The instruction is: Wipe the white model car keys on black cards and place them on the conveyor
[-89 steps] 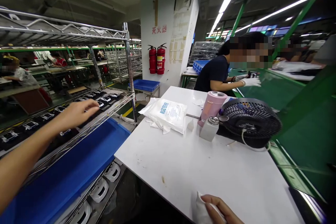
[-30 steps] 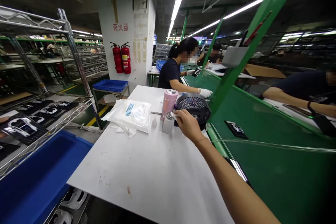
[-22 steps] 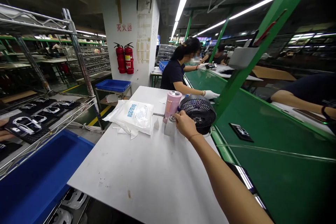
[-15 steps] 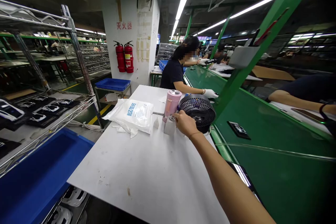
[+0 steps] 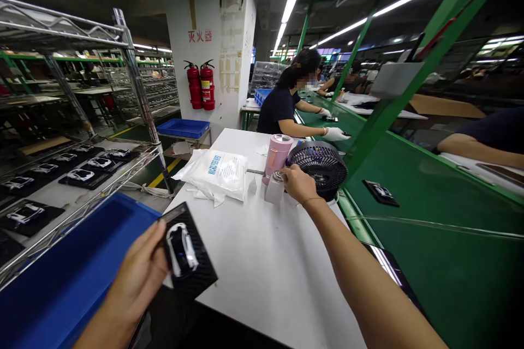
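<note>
My left hand [image 5: 139,267] grips the edge of a black base plate with a small white-and-black model car [image 5: 182,250] on it, tilted up over the front left of the white table [image 5: 254,262]. Farther back, my right hand [image 5: 301,182] is closed, its fingertips at the metal top of a small translucent dispenser bottle [image 5: 274,191]. Whatever the fingers may pinch there is hidden. Just behind the bottle stands a pink tumbler [image 5: 278,155]. A black desk fan [image 5: 319,166] is right beside my right hand.
A white plastic pack of wipes [image 5: 219,174] lies on the table's left. Left is a wire rack [image 5: 139,76] with model cars and a blue tray [image 5: 82,278]. A green conveyor [image 5: 442,262] on the right carries another car base [image 5: 380,193]. A gloved co-worker [image 5: 282,103] sits beyond.
My left hand has come into view holding the model car on its base. My right hand stays at the bottle top. The view has shifted slightly; the co-worker's gloved hands have moved.
</note>
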Demonstrator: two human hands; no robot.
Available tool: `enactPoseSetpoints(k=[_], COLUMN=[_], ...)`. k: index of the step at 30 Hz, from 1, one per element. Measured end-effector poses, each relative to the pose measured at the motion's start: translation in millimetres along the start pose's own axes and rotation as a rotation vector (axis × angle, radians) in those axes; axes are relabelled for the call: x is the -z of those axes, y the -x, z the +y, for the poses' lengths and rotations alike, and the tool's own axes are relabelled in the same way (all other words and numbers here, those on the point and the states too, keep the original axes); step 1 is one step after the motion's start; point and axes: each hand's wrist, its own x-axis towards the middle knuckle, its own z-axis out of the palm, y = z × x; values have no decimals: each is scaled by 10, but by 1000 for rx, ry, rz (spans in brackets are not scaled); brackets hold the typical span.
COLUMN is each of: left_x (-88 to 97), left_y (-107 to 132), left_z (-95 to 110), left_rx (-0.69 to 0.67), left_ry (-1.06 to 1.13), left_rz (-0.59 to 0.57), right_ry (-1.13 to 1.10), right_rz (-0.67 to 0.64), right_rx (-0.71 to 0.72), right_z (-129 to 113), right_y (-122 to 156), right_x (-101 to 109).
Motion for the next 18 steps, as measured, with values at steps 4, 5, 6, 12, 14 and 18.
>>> enactPoseSetpoints(k=[4, 5, 6, 12, 14, 18], left_x=[-190, -231, -262, -322, -365, -489], left_y=[-56, -60, -60, -8, 34, 149], left_z=[-245, -287, -319, -357, -360, -407], left_rx=[11, 5, -2, -20, 30, 75], left_ry=[-42, -50, -59, -129, -163, -181], left_rz=[-128, -135, -143, -50, -114, -224], right_ry=[-79, -105, -134, -411, -514, -1061], right_rz=[41, 52, 67, 288, 313, 231], right_rx=[-17, -17, -15, 61, 120, 401], right_z=[-26, -32, -40, -215, -336, -634], right_y=[0, -11, -16, 549, 1023, 1871], right_x=[-10, 15, 56, 524, 620, 597])
